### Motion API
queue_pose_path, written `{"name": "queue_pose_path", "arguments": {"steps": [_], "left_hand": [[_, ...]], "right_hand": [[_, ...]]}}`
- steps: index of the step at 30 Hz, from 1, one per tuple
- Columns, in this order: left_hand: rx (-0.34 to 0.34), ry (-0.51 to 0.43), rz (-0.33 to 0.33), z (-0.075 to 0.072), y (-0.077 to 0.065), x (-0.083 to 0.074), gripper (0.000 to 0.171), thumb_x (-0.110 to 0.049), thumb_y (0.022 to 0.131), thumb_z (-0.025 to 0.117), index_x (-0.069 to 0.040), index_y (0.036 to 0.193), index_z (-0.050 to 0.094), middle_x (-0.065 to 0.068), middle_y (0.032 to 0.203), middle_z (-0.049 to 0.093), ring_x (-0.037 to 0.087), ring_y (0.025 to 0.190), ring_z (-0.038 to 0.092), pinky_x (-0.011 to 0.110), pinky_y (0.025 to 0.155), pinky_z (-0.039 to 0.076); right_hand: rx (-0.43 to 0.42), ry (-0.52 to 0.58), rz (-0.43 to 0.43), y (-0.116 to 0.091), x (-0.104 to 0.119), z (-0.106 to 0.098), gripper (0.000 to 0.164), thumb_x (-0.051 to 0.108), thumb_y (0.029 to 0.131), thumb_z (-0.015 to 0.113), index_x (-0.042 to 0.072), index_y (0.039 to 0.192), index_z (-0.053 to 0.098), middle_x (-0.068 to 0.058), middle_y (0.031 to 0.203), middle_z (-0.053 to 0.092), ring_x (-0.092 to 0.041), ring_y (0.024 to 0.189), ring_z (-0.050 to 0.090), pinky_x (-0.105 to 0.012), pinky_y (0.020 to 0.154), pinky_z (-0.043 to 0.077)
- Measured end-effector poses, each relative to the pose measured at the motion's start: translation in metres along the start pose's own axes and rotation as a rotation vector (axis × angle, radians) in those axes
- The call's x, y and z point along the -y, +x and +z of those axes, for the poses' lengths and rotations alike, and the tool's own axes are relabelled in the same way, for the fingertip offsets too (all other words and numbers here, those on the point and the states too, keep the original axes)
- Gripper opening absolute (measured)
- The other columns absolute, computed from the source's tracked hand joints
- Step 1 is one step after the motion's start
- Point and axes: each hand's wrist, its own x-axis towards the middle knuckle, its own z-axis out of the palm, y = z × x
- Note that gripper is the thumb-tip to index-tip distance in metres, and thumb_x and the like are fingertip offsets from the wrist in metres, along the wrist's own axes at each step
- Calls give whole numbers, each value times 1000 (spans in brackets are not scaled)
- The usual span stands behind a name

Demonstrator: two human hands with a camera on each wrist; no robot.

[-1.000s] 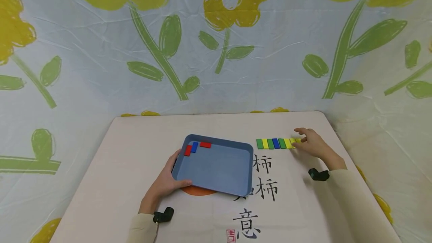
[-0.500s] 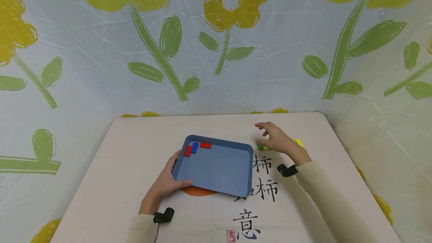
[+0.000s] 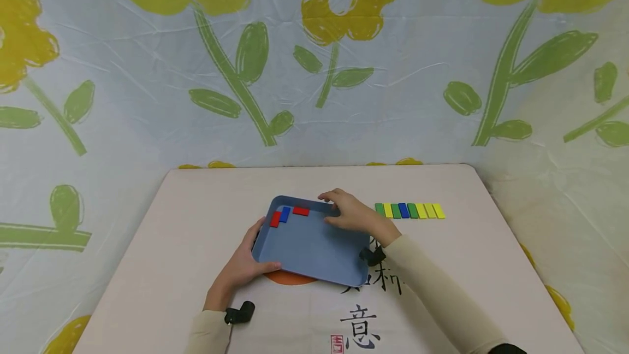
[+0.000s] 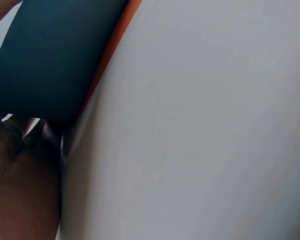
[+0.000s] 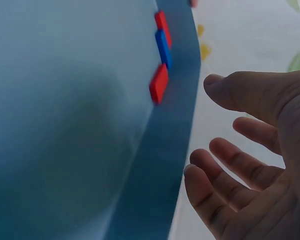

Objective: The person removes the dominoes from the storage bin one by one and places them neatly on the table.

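My left hand (image 3: 243,264) grips the left side of the blue tray (image 3: 314,253), over a partly hidden orange patch (image 3: 290,278); its fingers are mostly out of sight. My right hand (image 3: 351,213), loose and empty, masks some far rim beside three tiles (image 3: 285,214); my right sleeve (image 3: 437,294) cuts off black characters (image 3: 381,277).

Place: tabletop booth (image 3: 324,146) | floral sheeting (image 3: 393,113) on three sides | calligraphy tablecloth (image 3: 290,318)

tray (image 3: 309,255) centre: free | far-left corner: tiles (image 3: 285,215) | left edge: left hand (image 3: 244,263)
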Motion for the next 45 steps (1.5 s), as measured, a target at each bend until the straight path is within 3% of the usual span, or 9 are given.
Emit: {"name": "queue_pose_path", "arguments": {"steps": [5,13,17,25,35,45], "left_hand": [[3,-5,3,0,0,-1,118,-39,75,91,-36,165,15,5,171,20,39,150,30,70,118,26],[3,12,10,0,1,-3,117,-39,76,90,-33,165,15,7,170,22,40,147,33,70,117,30],[2,19,12,-1,0,-5,117,-38,76,90,-30,165,15,8,170,22,40,147,34,69,117,30],[-5,28,23,-3,0,-3,118,-39,76,90,-30,166,15,8,170,22,40,146,35,69,116,31],[-5,30,26,-2,1,-2,117,-39,75,90,-30,165,15,8,170,23,40,147,34,69,116,31],[0,12,14,-1,0,-4,117,-38,75,89,-29,165,15,7,169,24,40,147,34,69,117,30]], "right_hand": [[58,21,-48,17,6,19,53,15,94,74,0,142,56,-18,135,63,-29,107,65,-39,91,57],[111,90,28,35,4,41,50,15,96,72,4,143,58,-13,125,66,-16,93,63,-32,81,56],[110,87,21,38,6,45,46,15,97,71,3,140,60,-12,123,67,-14,88,62,-30,79,55],[157,52,-44,34,19,51,35,17,98,70,2,129,67,-11,122,67,-15,92,61,-30,84,55],[62,19,19,40,15,58,47,17,93,76,0,134,61,-9,107,68,-17,92,60,-35,86,55],[18,6,48,47,8,69,49,22,91,80,0,132,63,-1,82,54,-11,70,47,-24,65,39]]}}
